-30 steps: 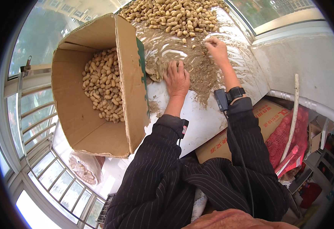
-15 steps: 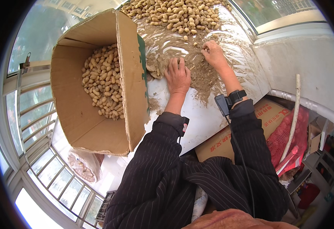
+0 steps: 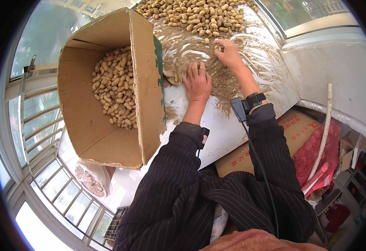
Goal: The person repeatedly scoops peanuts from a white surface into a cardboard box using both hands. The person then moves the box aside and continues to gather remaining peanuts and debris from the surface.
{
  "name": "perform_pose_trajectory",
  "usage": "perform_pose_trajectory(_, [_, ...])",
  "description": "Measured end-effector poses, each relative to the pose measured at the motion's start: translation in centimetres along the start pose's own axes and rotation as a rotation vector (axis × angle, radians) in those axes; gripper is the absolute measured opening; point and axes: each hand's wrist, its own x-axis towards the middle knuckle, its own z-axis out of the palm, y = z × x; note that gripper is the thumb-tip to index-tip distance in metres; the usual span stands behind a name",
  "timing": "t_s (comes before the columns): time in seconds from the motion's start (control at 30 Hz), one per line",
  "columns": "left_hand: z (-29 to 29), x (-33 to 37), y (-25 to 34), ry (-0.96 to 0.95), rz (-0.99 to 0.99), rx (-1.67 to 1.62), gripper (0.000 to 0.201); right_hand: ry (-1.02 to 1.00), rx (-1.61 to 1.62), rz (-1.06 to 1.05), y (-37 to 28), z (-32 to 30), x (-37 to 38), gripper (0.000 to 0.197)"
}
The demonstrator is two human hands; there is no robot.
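My right hand (image 3: 229,56) is over the far part of the dirt-smeared white surface (image 3: 218,134), thumb and fingertips brought together on what looks like a single peanut (image 3: 219,49); my fingers hide too much of it for me to tell how its long axis lies. Just beyond those fingertips and a little to the left is one loose peanut (image 3: 207,41), apart from the big peanut pile (image 3: 202,17) at the far end; it is too small in view for me to read its axis. My right hand is clearly the nearer one to both the loose peanut and the pile. My left hand (image 3: 198,81) rests palm down, nearer to me and to the left, its fingers slightly apart and bent on the dirt, clamped on nothing that I can see, though its underside is hidden. Loose brown soil (image 3: 225,83) lies between my hands and to the right of the left one. Just left of my left fingers sits a dirt-caked lump (image 3: 174,74), and past that the cardboard box (image 3: 87,134), lying with its opening toward me, with peanuts (image 3: 115,85) heaped inside. Left hand is therefore nearer the box.
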Motion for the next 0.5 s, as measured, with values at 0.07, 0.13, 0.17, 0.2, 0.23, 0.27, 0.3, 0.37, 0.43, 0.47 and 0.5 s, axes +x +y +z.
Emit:
perform_pose_trajectory(0.07, [0.0, 0.0, 0.0, -0.033, -0.014, -0.006, 0.042, -0.038, -0.100, -0.060, 0.1, 0.4, 0.2, 0.022])
perform_pose_trajectory(0.13, [-0.1, 0.0, 0.1, 0.001, -0.005, -0.002, 0.042, -0.113, -0.138, 0.000, 0.4, 0.6, 0.4, 0.024])
perform_pose_trajectory(0.17, [-0.1, 0.0, 0.1, -0.033, -0.018, -0.001, 0.042, -0.104, -0.146, -0.006, 0.6, 0.7, 0.6, 0.025])
perform_pose_trajectory(0.2, [-0.1, 0.0, 0.1, -0.001, -0.007, -0.003, 0.042, -0.101, -0.155, -0.011, 0.8, 0.7, 0.7, 0.025])
perform_pose_trajectory(0.23, [-0.1, 0.0, 0.1, -0.002, -0.009, -0.004, 0.042, -0.115, -0.165, -0.010, 1.0, 0.7, 0.8, 0.026])
perform_pose_trajectory(0.27, [-0.1, 0.0, 0.1, -0.036, -0.025, -0.005, 0.042, -0.097, -0.118, 0.002, 1.0, 0.6, 1.0, 0.025])
perform_pose_trajectory(0.3, [-0.2, 0.1, 0.2, -0.006, -0.011, -0.002, 0.043, -0.094, -0.072, 0.021, 0.9, 0.4, 1.1, 0.025])
perform_pose_trajectory(0.37, [-0.2, 0.1, 0.2, -0.060, -0.025, 0.009, 0.043, -0.084, 0.200, 0.193, -0.3, -0.3, 1.5, 0.022])
perform_pose_trajectory(0.43, [-0.3, 0.1, 0.1, -0.024, -0.013, 0.002, 0.043, -0.068, 0.630, 0.552, -2.7, -1.9, 1.9, 0.020])
perform_pose_trajectory(0.47, [-0.3, 0.1, 0.1, -0.072, -0.028, -0.003, 0.043, -0.048, 0.676, 0.437, -4.5, -2.7, 2.3, 0.019])
perform_pose_trajectory(0.5, [-0.3, 0.1, 0.1, -0.021, -0.011, -0.008, 0.043, -0.023, 0.702, 0.380, -6.8, -3.5, 2.9, 0.019])
